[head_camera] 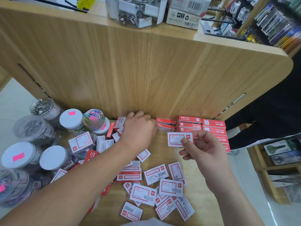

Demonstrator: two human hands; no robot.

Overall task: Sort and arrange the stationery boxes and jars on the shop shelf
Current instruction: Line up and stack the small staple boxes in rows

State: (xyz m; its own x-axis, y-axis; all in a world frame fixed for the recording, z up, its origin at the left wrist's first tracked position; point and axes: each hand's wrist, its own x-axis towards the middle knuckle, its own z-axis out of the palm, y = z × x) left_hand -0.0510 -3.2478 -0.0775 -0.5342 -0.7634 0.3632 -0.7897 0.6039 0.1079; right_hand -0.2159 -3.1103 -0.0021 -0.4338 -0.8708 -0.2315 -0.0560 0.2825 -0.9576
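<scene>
Several small red-and-white staple boxes (143,193) lie scattered on the wooden shelf (202,207). A neat stack of the same boxes (192,123) stands against the back panel at the right. My right hand (203,149) pinches one staple box (176,139) just in front of that stack. My left hand (138,128) reaches to the back panel, fingers curled down beside the stack's left end; what it grips is hidden. Clear jars of paper clips with white lids (71,119) stand at the left.
A tall wooden back panel (146,70) rises behind the shelf, with a clear tub of binder clips (135,12) and white cartons (184,17) on top. A person in dark clothes (273,115) stands at the right. Racks of pens (276,25) hang at the far right.
</scene>
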